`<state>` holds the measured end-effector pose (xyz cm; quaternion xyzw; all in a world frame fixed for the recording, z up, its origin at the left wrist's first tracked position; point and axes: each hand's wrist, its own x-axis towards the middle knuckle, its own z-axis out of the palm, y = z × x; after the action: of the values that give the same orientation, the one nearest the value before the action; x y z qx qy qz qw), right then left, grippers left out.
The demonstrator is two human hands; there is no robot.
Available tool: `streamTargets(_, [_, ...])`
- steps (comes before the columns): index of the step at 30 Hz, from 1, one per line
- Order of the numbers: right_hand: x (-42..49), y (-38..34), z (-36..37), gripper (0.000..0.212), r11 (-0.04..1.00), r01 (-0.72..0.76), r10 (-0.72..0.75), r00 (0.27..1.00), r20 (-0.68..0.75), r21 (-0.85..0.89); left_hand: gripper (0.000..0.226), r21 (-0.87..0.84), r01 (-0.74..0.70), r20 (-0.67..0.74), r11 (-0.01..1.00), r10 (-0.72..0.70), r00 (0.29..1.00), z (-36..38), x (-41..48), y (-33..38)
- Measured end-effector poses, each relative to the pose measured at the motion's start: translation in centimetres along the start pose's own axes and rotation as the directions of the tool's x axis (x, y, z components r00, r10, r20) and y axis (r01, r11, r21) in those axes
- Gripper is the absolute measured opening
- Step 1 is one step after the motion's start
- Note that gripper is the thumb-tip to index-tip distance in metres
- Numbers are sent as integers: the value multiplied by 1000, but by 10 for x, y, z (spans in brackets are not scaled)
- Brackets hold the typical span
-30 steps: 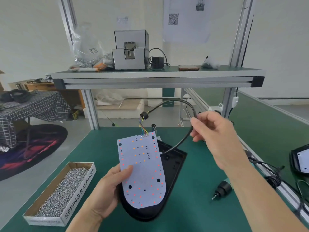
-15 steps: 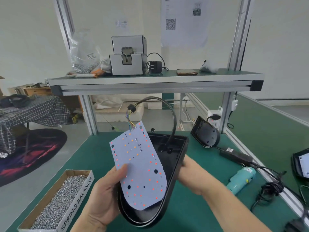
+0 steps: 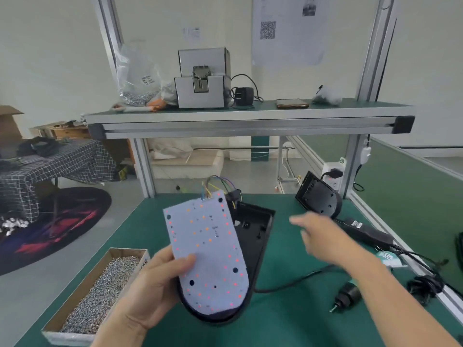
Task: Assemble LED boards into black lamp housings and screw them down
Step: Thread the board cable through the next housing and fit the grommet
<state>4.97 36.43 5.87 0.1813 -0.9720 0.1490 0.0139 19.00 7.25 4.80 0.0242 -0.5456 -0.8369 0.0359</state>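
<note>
Far left on the green worktop (image 3: 155,216) sits a cardboard box of screws (image 3: 100,294), untouched. Beside it, my left hand (image 3: 155,289) grips the pale LED board (image 3: 208,251) by its left edge, thumb pressed on its face, fingers (image 3: 186,259) wrapped behind. The board has tipped further left than half a second ago and now lies tilted over the black lamp housing (image 3: 253,236), rounded end low in the housing's curve, wired end raised — not yet seated. Red and orange dots speckle its face; a few dark holes near the bottom look like screw points; coloured wires (image 3: 215,184) loop from its top.

To the right, my right hand (image 3: 318,234) has let go of the housing and swings out over the worktop, open and blurred, holding nothing. I judge it is heading for the screwdriver (image 3: 348,296) lying at lower right — or the black cable (image 3: 288,284) trailing from the housing.
</note>
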Motion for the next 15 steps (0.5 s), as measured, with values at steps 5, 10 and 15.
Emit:
streamTargets(5, [-6,-75,-80,43,771,407,-347,914,-212,491,34,108,47,104,993,-58,993,3,-1,-20])
streamTargets(10, [-5,-107,-74,33,858,489,-466,870,-160,157,44,104,26,115,994,-38,993,0,4,-26])
streamTargets(15, [-10,-105,-51,18,829,506,-471,862,-190,240,37,71,-72,4,995,72,997,4,9,-34])
